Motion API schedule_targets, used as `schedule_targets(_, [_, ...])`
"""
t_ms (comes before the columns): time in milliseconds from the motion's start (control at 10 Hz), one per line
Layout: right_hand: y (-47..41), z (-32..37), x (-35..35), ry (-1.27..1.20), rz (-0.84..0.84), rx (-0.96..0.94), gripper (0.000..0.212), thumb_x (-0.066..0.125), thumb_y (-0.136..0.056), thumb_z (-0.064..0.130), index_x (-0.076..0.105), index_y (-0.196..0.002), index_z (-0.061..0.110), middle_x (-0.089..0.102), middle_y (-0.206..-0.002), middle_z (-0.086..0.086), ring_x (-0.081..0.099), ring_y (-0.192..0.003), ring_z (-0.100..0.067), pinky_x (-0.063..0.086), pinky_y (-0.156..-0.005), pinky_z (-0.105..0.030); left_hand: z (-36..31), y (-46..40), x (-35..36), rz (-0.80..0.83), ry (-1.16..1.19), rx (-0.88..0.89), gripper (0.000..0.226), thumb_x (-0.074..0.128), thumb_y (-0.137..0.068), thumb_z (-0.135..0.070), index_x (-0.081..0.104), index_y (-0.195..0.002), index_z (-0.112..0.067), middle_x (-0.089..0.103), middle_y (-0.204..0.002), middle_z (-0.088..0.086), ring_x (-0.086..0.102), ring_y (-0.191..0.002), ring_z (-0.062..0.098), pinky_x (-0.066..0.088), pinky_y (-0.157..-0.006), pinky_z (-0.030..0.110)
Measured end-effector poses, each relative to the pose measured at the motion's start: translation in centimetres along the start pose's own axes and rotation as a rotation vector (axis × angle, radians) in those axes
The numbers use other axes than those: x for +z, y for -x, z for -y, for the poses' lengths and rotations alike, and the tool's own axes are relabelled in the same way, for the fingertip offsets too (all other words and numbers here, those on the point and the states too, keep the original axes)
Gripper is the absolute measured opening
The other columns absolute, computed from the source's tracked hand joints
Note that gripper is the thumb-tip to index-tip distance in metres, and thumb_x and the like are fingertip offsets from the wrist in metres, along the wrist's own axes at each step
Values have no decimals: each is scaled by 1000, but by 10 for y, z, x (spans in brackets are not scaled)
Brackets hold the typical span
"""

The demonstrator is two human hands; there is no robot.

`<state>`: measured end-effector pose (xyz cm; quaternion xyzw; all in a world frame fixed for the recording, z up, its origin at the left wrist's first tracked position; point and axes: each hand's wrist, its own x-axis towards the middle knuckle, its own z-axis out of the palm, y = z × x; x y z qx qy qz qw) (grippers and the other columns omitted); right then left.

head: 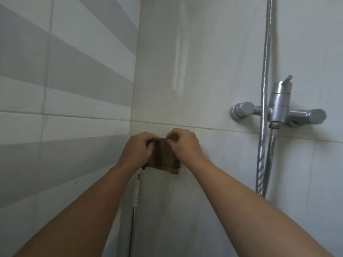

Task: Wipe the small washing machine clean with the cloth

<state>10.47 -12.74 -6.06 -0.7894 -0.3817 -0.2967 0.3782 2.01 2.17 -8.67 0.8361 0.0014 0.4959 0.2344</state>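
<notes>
Centre frame: left hand (pixel 138 149) & right hand (pixel 184 145) both pinched brown cloth (pixel 167 160) at its top edge, w/ chrome mixer tap (pixel 280 108) at right.

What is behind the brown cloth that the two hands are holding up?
Pale wall tile near the corner shows around the cloth. A white cord emerges below it. Whatever lies directly behind is covered.

Brown folded cloth (pixel 163 156), hanging upright, top edge pinched
</notes>
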Motion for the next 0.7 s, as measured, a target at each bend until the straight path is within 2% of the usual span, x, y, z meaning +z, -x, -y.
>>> schedule_targets(100, [-13, -9, 15, 197, -17, -53, 15, 62, -95, 28, 74, -104, 26, 74, -103, 1, 66, -93, -23, 50, -72, -31, 17, -12, 23, 8, -20, 7, 29, 55, -94, -11, 72, -113, -24, 72, -111, -4, 65, -102, 15, 53, -95, 34])
schedule_targets(200, [-11, -18, 29, 325, -64, -135, 19, 55, -101, 31, 71, -105, 22, 68, -103, -1, 65, -87, -26, 54, -71, -37, 32, -12, 42, 10, -20, -21, 28, 55, -94, -16, 70, -116, -25, 64, -113, -4, 62, -102, 16, 54, -92, 35])
schedule_targets(300, [-1, -25, 42, 377, -69, -194, 24, 51, -104, 32, 70, -102, 17, 59, -101, -6, 62, -82, -30, 48, -63, -38, 40, -2, 53, -65, -155, 34, 30, 54, -92, -22, 70, -117, -24, 53, -116, -4, 54, -103, 17, 55, -80, 38])
schedule_targets(400, [15, -29, 40, 343, 26, -170, 26, 52, -102, 31, 71, -110, 15, 57, -107, -9, 60, -94, -32, 45, -70, -38, 41, 21, 55, 13, -225, 83, 46, 43, -90, -24, 60, -133, -25, 57, -130, -4, 53, -110, 22, 53, -87, 38])
schedule_targets(500, [43, -24, 21, 394, 138, -153, 37, 52, -99, 34, 61, -133, 23, 52, -128, -8, 53, -112, -32, 46, -89, -43, 42, 56, 52, 149, -225, 76, 61, 36, -89, -30, 38, -150, -30, 35, -157, -5, 43, -132, 24, 41, -109, 40])
schedule_targets(600, [78, -11, -17, 294, 193, -114, 53, 52, -98, 36, 47, -150, 28, 46, -140, -3, 48, -126, -28, 45, -100, -42, 38, 96, 44, 226, -206, -36, 69, 41, -87, -39, 25, -154, -33, 1, -160, -11, 20, -149, 24, 22, -119, 35])
schedule_targets(700, [115, 10, -71, -36, 20, -129, 50, 60, -96, 39, 58, -145, 29, 53, -130, 8, 55, -122, -12, 49, -101, -34, 22, 137, 34, 228, -31, -133, 67, 47, -83, -48, 36, -148, -35, 5, -160, -10, 19, -149, 19, 19, -119, 30])
